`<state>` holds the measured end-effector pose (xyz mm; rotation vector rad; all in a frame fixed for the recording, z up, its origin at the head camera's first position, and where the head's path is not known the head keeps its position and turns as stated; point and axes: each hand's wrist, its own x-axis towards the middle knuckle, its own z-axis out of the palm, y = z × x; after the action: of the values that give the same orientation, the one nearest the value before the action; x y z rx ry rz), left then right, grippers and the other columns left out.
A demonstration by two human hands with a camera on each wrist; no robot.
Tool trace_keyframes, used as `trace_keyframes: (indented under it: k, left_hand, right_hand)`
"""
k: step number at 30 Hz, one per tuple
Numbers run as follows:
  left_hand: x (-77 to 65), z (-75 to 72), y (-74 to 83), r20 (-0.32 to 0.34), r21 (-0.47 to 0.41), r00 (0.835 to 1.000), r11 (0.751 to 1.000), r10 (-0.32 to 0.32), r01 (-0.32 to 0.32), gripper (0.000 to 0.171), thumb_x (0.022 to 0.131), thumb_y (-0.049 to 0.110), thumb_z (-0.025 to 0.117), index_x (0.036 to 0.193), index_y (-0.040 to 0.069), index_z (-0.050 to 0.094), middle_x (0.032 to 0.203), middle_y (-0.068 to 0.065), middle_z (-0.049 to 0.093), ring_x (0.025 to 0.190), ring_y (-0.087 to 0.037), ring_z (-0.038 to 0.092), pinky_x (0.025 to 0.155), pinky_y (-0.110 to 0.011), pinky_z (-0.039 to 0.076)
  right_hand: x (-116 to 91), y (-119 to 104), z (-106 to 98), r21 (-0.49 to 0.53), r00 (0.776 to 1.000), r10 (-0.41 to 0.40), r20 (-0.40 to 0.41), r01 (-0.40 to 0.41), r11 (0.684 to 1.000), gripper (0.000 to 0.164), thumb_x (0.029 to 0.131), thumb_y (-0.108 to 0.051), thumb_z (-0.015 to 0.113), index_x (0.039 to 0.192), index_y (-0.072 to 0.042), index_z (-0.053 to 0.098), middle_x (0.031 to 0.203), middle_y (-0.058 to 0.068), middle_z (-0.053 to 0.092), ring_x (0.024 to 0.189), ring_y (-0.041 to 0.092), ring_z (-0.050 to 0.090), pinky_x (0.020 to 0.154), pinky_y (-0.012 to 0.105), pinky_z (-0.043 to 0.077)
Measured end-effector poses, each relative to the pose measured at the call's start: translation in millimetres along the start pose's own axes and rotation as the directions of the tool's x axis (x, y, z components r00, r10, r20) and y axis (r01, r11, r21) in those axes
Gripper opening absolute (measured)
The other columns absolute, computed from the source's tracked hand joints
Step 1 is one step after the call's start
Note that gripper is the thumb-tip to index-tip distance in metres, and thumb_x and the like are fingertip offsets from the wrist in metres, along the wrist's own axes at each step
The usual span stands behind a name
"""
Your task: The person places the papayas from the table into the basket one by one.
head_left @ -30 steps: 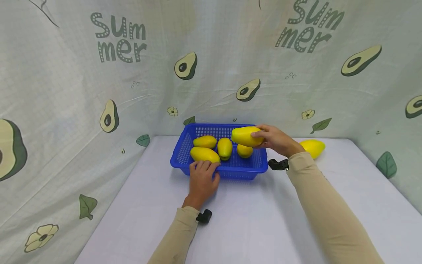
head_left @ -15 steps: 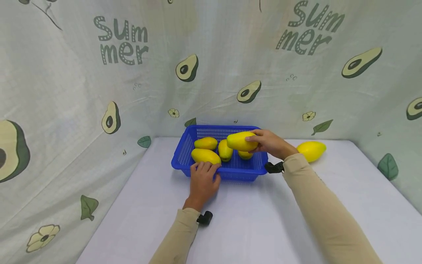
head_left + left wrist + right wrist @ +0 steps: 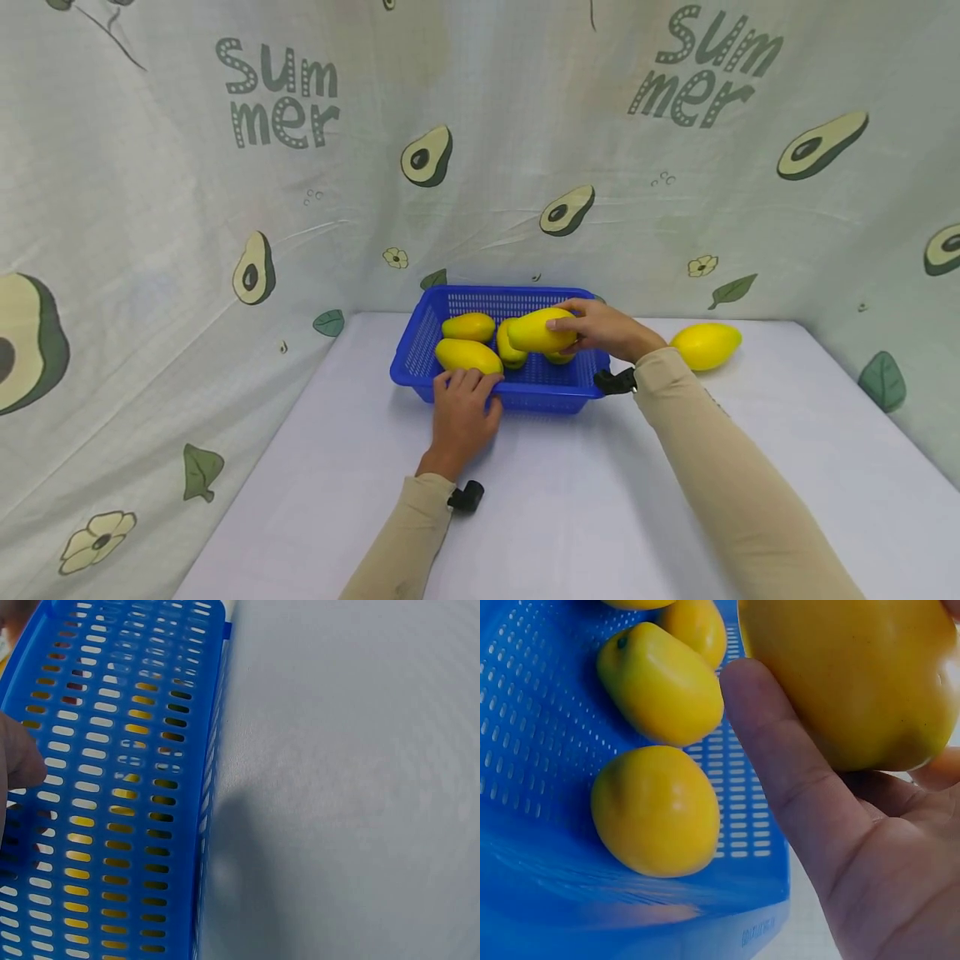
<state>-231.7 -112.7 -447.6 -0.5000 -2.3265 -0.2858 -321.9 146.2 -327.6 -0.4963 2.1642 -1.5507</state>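
My right hand grips a yellow mango above the right half of a blue perforated plastic basket. In the right wrist view, thumb and fingers wrap its lower side. Several more mangoes lie inside the basket; in the head view the held one partly covers two of them. My left hand holds the basket's front rim, fingers hooked over the top. Its thumb presses the slotted front wall in the left wrist view. Just behind those fingers lies another mango.
One more mango lies on the white table to the right of the basket, near the back. A hanging cloth printed with avocados rises behind the table and along both sides.
My right hand has moved left and slightly lower with the mango, farther in over the basket. The left hand stays on the front rim.
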Motion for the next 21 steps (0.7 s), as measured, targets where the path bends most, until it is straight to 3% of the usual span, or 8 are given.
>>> trace_keyframes:
  k: [12,16,21]
  left_hand:
    - [-2.0,0.1,0.9,0.0,-0.005,1.0,1.0,0.0,0.0,0.025,0.089,0.023,0.068,0.113,0.021,0.072,0.095,0.002,0.061,0.094,-0.02,0.051,0.097,-0.046,0.034]
    - [-3.4,0.9,0.2,-0.033,-0.011,0.999,1.0,0.016,-0.016,0.025,0.087,0.022,0.07,0.111,0.02,0.072,0.093,0.002,0.061,0.091,-0.021,0.051,0.095,-0.046,0.035]
    - [-2.5,0.8,0.0,-0.044,-0.017,0.999,1.0,0.021,-0.021,0.023,0.087,0.021,0.068,0.109,0.02,0.073,0.091,0.003,0.06,0.088,-0.02,0.052,0.095,-0.046,0.035]
  right_hand:
    - [-1.2,-8.3,5.1,-0.005,1.0,-0.008,0.015,0.008,1.0,0.065,0.095,-0.035,0.069,0.144,-0.001,0.042,0.139,0.02,0.047,0.116,0.035,0.058,0.097,0.047,0.05]
    - [-1.8,-8.6,5.2,-0.006,1.0,-0.011,0.005,0.011,1.0,0.066,0.095,-0.035,0.069,0.146,-0.002,0.042,0.139,0.019,0.047,0.115,0.034,0.058,0.096,0.047,0.051]
    - [-2.8,-6.8,5.3,-0.082,1.0,-0.022,-0.021,0.02,0.996,0.072,0.094,-0.038,0.069,0.151,-0.006,0.038,0.147,0.018,0.044,0.127,0.036,0.051,0.106,0.052,0.041]
